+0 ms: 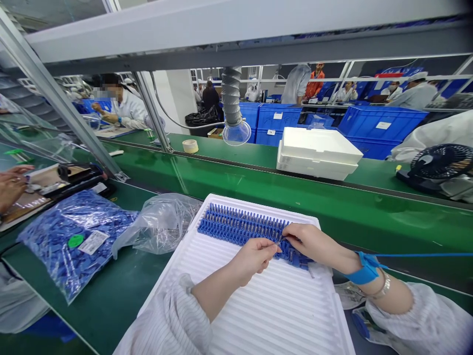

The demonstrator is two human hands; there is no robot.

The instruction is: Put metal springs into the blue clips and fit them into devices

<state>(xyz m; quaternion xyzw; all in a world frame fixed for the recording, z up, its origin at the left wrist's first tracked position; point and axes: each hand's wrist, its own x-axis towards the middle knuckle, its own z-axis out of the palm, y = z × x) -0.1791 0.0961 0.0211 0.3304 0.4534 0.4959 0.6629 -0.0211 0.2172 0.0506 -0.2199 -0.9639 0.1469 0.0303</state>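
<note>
A white foam tray [281, 305] with a ridged surface lies before me. Along its far side stand rows of small blue plastic parts [221, 229], with metal coil springs [258, 226] among them. My left hand [254, 256] is closed in a pinch over the near edge of the rows. Close beside it, my right hand [303, 241] pinches too, above the right end of the rows. Between their fingertips shows a thin, springlike metal piece, partly hidden by the fingers. A loose spring [311, 272] lies near the tray's right side. A blue wrist strap [364, 270] circles my right wrist.
Left of the tray lie a clear bag of blue parts [79, 234] and a crumpled bag of metal pieces [162, 222]. Foam boxes [318, 153], a tape roll [190, 146] and a fan [441, 167] stand beyond. Another person's hand [13, 187] is far left.
</note>
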